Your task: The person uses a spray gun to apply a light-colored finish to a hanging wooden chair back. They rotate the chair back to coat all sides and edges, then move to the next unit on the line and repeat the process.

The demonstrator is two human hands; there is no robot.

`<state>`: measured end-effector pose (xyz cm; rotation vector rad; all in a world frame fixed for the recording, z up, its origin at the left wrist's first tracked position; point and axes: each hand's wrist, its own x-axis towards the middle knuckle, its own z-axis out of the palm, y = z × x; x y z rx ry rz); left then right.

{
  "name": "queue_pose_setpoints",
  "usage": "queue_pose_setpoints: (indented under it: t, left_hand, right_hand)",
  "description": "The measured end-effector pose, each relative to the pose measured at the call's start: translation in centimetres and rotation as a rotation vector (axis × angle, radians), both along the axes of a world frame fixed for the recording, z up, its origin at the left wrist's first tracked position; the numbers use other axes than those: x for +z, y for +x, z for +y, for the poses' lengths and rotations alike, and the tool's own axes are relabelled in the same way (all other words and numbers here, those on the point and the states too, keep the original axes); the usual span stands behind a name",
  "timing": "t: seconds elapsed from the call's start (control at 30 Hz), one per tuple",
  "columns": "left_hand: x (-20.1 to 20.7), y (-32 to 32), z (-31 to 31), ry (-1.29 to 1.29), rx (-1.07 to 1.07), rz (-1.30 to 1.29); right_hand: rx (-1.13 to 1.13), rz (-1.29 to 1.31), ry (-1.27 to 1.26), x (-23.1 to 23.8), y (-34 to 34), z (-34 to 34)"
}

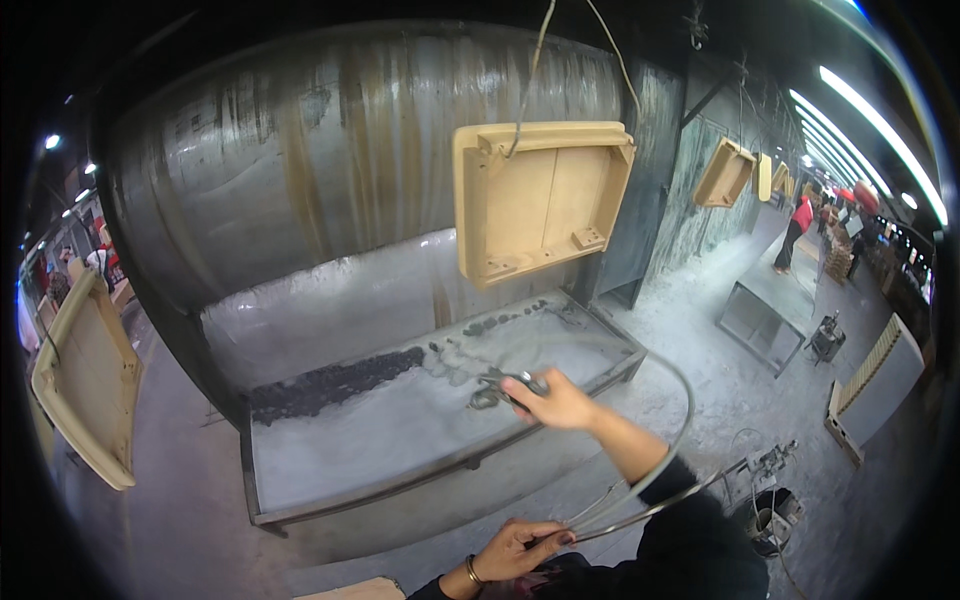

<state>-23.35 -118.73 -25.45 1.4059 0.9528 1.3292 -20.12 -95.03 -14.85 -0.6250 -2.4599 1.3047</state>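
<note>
My right hand (562, 402) is wrapped round a spray gun (490, 394), held out over a long, low metal trough coated in pale residue. A thin hose (690, 400) loops to the right of my right forearm. Closer to my body, my left hand (515, 550), with a bracelet at its wrist, is closed on the hoses (610, 522). Beyond the gun hangs a pale wooden frame-like panel (545, 200) on cords, its recessed side and corner blocks facing me. The gun does not touch it.
A stained metal backdrop (370, 150) rises behind the trough (370, 492). Another wooden panel (88, 385) hangs at the left, and one (725, 173) further right. A metal table (770, 310), a bucket with pump gear (772, 520) and a slatted panel (880, 385) stand right. People (797, 232) are in the distance.
</note>
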Motion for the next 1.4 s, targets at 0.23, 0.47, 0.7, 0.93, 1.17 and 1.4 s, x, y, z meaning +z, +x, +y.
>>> queue_pose_setpoints:
  t: [0.23,0.47,0.7,0.93,1.17,1.4]
  left_hand:
    - [-3.9,5.3,6.8,-0.511,-0.176,-0.091]
    - [-4.8,8.8,15.0,-0.623,-0.342,0.307]
    - [-12.6,11.2,18.4,-0.475,-0.398,0.532]
    - [-18.2,11.2,17.1,-0.895,-0.281,0.415]
    - [-20.4,11.4,16.8,-0.996,-0.261,0.382]
    - [-21.0,11.2,16.4,-1.03,-0.271,0.35]
  right_hand:
    - [-0.568,0.299,-0.7,-15.4,11.5,3.0]
    - [-0.707,0.528,-1.046,-28.6,16.0,4.1]
    - [-0.779,0.456,-1.271,-38.9,16.7,5.0]
    - [-0.824,0.572,-1.387,-44.5,17.1,4.2]
    - [-0.88,0.648,-1.399,-48.3,16.0,3.5]
    - [-0.896,0.655,-1.51,-49.6,14.9,3.8]
